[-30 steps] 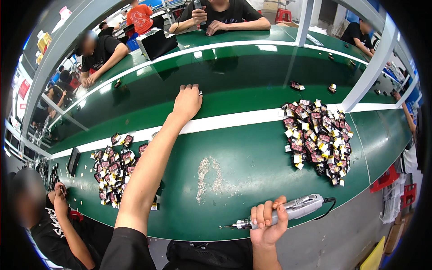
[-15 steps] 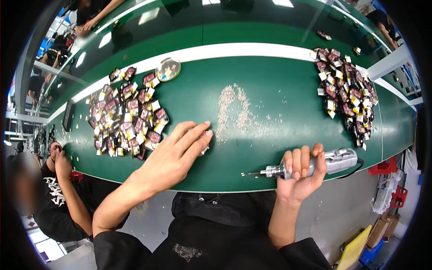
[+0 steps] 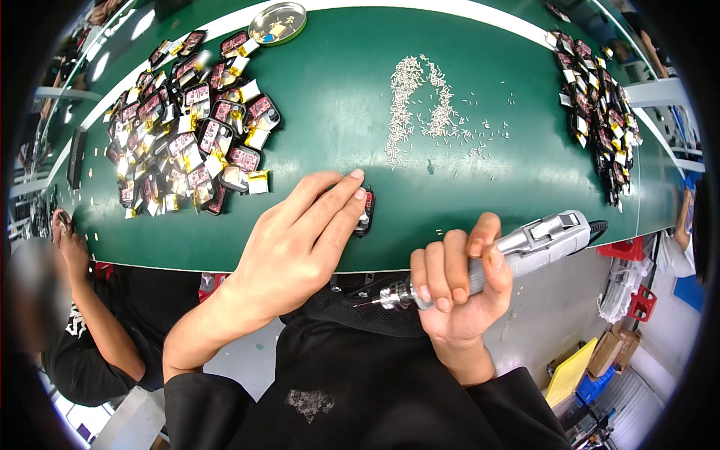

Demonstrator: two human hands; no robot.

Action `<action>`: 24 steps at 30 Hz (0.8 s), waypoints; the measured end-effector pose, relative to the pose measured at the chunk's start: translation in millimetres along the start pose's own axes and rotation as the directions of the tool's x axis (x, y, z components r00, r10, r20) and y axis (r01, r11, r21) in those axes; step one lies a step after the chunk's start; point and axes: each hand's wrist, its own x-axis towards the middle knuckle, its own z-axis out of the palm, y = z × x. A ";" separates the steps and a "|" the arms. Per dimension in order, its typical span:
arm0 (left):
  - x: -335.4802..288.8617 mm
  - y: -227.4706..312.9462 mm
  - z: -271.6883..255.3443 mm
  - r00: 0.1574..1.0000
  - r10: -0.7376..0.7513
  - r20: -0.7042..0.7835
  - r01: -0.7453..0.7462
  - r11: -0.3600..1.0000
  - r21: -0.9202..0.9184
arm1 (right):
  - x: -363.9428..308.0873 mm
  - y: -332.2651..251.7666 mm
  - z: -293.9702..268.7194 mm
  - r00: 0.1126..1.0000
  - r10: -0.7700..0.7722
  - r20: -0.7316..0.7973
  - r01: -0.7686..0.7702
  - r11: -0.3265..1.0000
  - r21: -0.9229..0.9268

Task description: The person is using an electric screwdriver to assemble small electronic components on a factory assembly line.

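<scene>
My left hand [image 3: 296, 236] lies over a small black casing [image 3: 366, 214] near the table's front edge, its fingertips against the casing's left side. Part of the casing and my thumb are hidden under the hand. My right hand [image 3: 461, 281] is wrapped around a silver electric screwdriver [image 3: 536, 244]. The screwdriver is tilted, its thin bit [image 3: 365, 304] pointing left and down, just off the front edge and apart from the casing. Beyond the casing, tiny silvery screw-like pieces [image 3: 403, 105] lie loosely heaped on the green table [image 3: 330, 97].
Many similar black devices with white and yellow tabs form a heap [image 3: 191, 135] on the left and another [image 3: 600, 112] at the far right. A round dish [image 3: 277, 24] with small bits stands at the back. A co-worker's arm [image 3: 105, 322] is at left.
My right hand has brought the screwdriver left and nearer to me, with its bit tilting downward. More of the casing shows beside my left fingertips. The whole view has shifted.
</scene>
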 end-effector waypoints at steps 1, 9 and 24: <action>-0.1 0.5 0.8 1.000 0.017 -0.016 -0.016 0.999 0.044 | -3.1 6.3 1.3 1.000 0.022 0.001 -0.022 1.000 0.004; 2.6 8.9 10.4 0.978 0.203 -0.052 -0.191 0.965 0.180 | -27.6 37.0 12.4 0.994 0.053 -0.098 -0.059 0.997 -0.053; 3.8 20.7 17.0 0.967 0.256 0.006 -0.254 0.959 0.128 | -34.9 34.7 1.8 0.978 0.093 -0.187 -0.106 0.992 -0.061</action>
